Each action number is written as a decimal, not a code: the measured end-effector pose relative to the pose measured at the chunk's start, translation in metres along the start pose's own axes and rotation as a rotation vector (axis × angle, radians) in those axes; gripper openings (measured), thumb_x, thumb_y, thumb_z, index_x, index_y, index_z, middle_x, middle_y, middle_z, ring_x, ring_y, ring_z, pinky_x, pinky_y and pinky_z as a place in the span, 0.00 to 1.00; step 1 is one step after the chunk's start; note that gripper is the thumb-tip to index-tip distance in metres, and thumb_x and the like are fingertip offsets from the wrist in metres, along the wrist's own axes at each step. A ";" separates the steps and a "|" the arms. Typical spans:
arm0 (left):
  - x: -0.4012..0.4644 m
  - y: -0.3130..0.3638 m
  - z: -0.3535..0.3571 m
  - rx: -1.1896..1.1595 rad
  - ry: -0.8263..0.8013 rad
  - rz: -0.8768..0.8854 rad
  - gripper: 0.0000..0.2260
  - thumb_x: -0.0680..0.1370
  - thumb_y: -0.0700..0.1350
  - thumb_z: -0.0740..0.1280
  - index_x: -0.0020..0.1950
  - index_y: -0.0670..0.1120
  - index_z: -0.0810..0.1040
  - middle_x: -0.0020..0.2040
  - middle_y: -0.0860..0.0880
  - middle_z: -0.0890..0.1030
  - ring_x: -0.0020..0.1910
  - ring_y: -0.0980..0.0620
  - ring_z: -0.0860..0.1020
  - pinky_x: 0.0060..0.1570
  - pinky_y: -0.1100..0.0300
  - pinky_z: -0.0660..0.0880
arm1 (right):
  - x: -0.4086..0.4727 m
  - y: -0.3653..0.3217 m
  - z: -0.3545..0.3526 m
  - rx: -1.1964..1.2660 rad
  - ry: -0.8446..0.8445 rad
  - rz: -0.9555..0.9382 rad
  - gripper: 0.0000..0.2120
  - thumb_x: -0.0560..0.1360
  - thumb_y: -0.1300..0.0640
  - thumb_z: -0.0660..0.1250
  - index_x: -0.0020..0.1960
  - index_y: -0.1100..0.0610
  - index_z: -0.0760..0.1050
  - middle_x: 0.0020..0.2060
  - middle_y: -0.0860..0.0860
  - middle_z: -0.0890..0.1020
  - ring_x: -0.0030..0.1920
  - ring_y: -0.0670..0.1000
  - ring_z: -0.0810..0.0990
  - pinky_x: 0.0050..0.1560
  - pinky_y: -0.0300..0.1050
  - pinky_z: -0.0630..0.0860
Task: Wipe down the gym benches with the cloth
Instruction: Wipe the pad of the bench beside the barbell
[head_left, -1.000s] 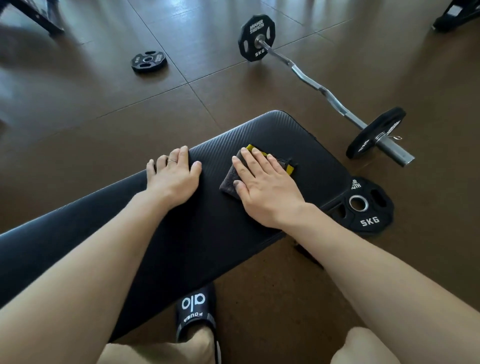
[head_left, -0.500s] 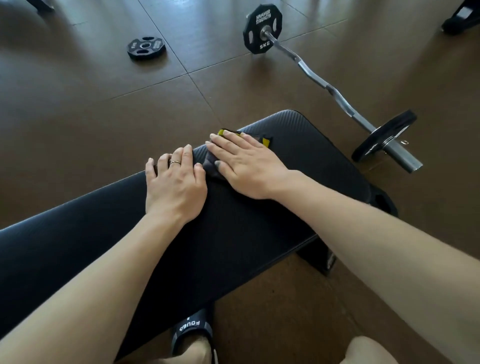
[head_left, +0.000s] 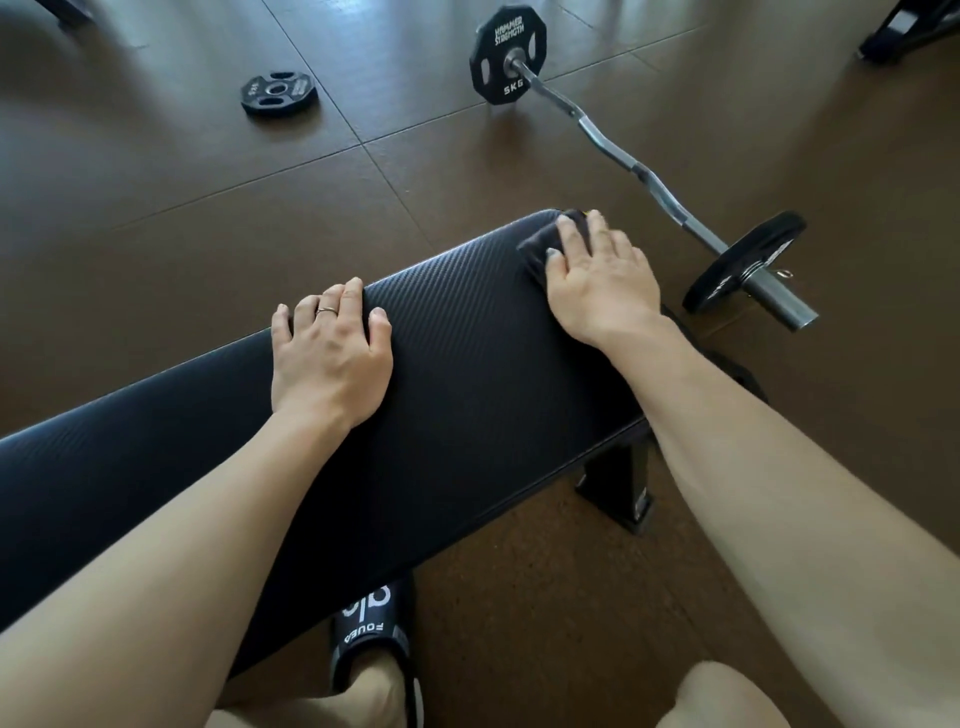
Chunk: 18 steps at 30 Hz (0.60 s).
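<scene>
Half second on — right hand (head_left: 602, 280), flat on cloth (head_left: 540, 244), has swept it from beside left hand (head_left: 332, 358) to bench (head_left: 467, 374) far end corner (end nearly covered); left hand flat, bracing.

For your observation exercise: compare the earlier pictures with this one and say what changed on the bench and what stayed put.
The right hand, pressing flat on the dark cloth, slid it from beside the left hand out to the far end corner of the bench pad. Nothing was grasped or released. The left hand stayed braced on the pad's far edge.
</scene>
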<state>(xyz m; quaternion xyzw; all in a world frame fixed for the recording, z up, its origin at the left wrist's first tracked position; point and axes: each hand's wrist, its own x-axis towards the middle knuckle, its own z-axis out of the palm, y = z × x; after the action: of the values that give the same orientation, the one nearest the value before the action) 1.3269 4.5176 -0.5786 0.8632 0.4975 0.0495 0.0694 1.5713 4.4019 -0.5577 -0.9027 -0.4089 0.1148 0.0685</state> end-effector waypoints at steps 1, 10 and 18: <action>0.000 0.001 0.000 0.002 0.000 0.001 0.27 0.85 0.56 0.46 0.83 0.47 0.59 0.81 0.48 0.65 0.80 0.46 0.59 0.81 0.44 0.46 | -0.012 0.009 -0.001 0.018 0.012 0.036 0.28 0.85 0.42 0.41 0.84 0.48 0.47 0.83 0.55 0.50 0.81 0.59 0.53 0.79 0.56 0.52; 0.001 0.003 0.000 0.016 -0.002 -0.006 0.28 0.85 0.57 0.46 0.83 0.47 0.59 0.81 0.47 0.64 0.80 0.44 0.59 0.81 0.43 0.47 | -0.138 0.025 0.026 0.057 0.102 0.201 0.29 0.86 0.43 0.42 0.84 0.50 0.44 0.82 0.59 0.44 0.82 0.63 0.43 0.81 0.59 0.42; 0.005 -0.001 0.003 0.025 0.022 -0.002 0.28 0.85 0.57 0.45 0.82 0.46 0.60 0.81 0.46 0.65 0.79 0.43 0.60 0.80 0.42 0.48 | -0.083 0.045 0.016 0.108 0.143 0.194 0.28 0.86 0.44 0.44 0.84 0.52 0.48 0.81 0.60 0.55 0.79 0.62 0.57 0.79 0.58 0.55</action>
<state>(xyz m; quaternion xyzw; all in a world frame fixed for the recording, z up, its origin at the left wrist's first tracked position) 1.3284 4.5220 -0.5820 0.8630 0.4997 0.0527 0.0532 1.5470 4.3105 -0.5704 -0.9389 -0.3070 0.0782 0.1345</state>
